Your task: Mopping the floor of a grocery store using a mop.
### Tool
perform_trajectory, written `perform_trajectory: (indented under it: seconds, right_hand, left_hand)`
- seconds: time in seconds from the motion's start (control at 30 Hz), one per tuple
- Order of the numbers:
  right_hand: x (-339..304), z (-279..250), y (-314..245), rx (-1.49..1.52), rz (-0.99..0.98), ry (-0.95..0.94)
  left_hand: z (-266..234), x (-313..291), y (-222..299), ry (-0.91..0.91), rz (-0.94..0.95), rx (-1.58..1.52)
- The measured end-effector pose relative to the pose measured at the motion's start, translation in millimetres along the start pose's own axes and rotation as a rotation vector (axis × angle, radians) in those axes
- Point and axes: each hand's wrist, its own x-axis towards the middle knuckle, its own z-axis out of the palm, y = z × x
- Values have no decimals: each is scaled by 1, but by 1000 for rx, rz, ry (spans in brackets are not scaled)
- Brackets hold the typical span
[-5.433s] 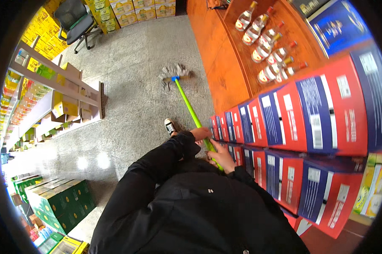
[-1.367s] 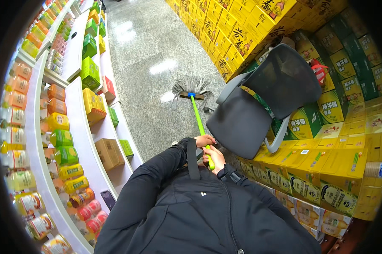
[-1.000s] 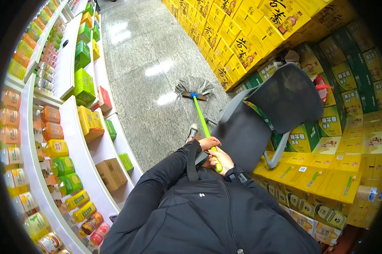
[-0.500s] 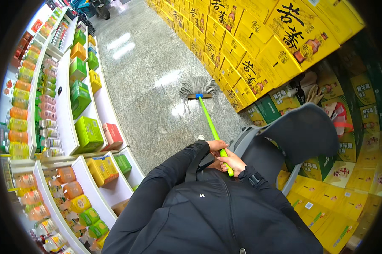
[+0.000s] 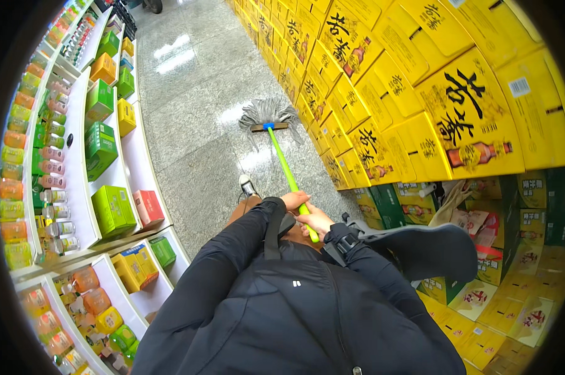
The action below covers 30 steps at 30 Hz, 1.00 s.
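Observation:
A mop (image 5: 283, 159) with a bright green handle slants away from me across the aisle. Its grey string head (image 5: 270, 112) lies spread on the speckled stone floor, joined to the handle by a blue clip and a flat bar. My left hand (image 5: 296, 200) is closed round the handle. Just behind it, nearer the handle's end, my right hand (image 5: 315, 220) also grips it, with a dark watch on that wrist. The green tip sticks out below the right hand, close to my black jacket.
Yellow cartons (image 5: 382, 94) are stacked high along the right. White shelves (image 5: 145, 156) with bottles and boxes line the left. A grey chair (image 5: 426, 247) stands close at my right, before more green and yellow cartons. My shoe (image 5: 247, 185) is on the floor at left.
The view has shifted forward along the aisle. The chair now sits lower and further behind at right, and my shoe shows more fully. Both hands keep hold of the mop.

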Motion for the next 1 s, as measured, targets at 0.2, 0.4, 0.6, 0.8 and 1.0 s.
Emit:
perform_trajectory:
  seconds: [0.2,0.4,0.6,0.8,1.0]
  right_hand:
    - [60,16,-66,-49,33,13]
    - [130,53,-174,-135,-9,-22]
    - [211,71,-249,-241,-79,-79]
    - [264,84,-320,-172,-110,-148]
    - [333,101,-413,-275,-111,-69]
  left_hand:
    - [-93,45,20,-254,71,-144]
    - [-209,62,73,-282,69,-206]
    - [-310,67,120,-382,2,-299]
    - [-388,99,149,-342,63,-278]
    - [-476,138,183,-244,111,-408]
